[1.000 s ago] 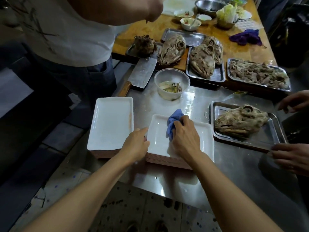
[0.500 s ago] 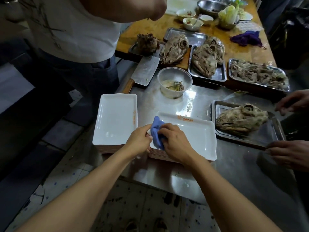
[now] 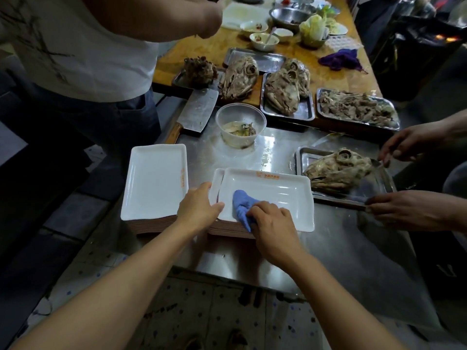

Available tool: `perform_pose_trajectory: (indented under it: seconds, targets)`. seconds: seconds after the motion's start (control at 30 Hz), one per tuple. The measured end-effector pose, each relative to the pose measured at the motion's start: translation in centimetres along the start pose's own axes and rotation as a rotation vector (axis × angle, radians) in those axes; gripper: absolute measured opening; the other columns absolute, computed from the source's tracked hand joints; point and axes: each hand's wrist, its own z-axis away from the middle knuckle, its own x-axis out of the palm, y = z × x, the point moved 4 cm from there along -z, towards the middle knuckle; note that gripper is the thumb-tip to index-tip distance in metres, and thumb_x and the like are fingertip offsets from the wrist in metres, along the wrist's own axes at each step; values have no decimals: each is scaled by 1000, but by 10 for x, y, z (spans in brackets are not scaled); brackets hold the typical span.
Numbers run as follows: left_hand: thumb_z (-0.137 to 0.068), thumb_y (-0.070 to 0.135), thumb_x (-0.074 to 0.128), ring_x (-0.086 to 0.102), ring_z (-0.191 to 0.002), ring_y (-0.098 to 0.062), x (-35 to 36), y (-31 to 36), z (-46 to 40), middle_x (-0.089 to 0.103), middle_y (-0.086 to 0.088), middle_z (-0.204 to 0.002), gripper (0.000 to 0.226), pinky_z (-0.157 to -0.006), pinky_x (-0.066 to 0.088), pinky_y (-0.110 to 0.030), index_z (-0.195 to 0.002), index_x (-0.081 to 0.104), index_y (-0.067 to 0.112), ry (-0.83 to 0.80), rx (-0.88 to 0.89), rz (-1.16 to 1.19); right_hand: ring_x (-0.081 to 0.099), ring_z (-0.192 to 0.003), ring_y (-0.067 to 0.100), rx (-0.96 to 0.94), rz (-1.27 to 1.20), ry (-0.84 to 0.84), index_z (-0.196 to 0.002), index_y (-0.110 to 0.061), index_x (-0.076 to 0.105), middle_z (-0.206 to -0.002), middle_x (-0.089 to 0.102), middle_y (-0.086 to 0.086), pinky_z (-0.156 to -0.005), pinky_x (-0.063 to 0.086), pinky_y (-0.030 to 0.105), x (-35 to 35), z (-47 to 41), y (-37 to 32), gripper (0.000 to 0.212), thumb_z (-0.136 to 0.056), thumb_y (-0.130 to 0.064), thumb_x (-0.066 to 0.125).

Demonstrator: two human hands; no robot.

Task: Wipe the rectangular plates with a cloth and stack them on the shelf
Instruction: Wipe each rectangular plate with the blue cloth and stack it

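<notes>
The right hand [image 3: 273, 224] presses a bunched blue cloth [image 3: 242, 204], clenched under its fingers, onto the top plate [image 3: 275, 195] of a stack on the bench [image 3: 336, 248]; the left hand [image 3: 198, 208] grips that plate's left rim, with a second stack [image 3: 154, 180] just left of it

The light is dim and uneven, brightest over the far wooden table [image 3: 298, 50] and falling off to near black at the left and right edges. Overhead light throws a pale glare onto the steel table [image 3: 273, 147] beyond the white plate [image 3: 273, 195], which shows soft bright streaks, and the forearms cast dark shadows on the steel just below the plates. The wide lens bends straight lines toward the edges and stretches the arms at the bottom, the picture is slightly soft throughout, and an orange glow shows at the top right [image 3: 446, 37].
</notes>
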Motion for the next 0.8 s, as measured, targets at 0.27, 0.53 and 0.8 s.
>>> perform_pose_trajectory:
  seconds: [0.27,0.53,0.8]
  targets:
    - [-80,26,61,54,-109,-35,-1,6,-4,51,-12,-124,57,-87,47,-39,-132,42,18,-2,-33,-124,43,-112,17,79,62,-11,-103,-22,57,-118,50,-4,-87,21,27,-12,18,34,23,-83,-12,54]
    - [-80,13,55,56,-100,-35,-3,2,-1,56,-11,-116,48,-80,48,-38,-127,45,16,42,-1,-146,46,-105,17,11,36,-16,-105,-19,54,-118,50,-5,-85,20,26,-3,8,25,30,-79,-7,48]
    - [-79,8,53,54,-95,-36,-3,4,1,55,-13,-109,45,-72,41,-33,-123,48,14,78,14,-160,52,-103,27,48,184,5,-93,-11,60,-101,59,5,-85,33,36,-25,26,51,21,-76,-1,53]
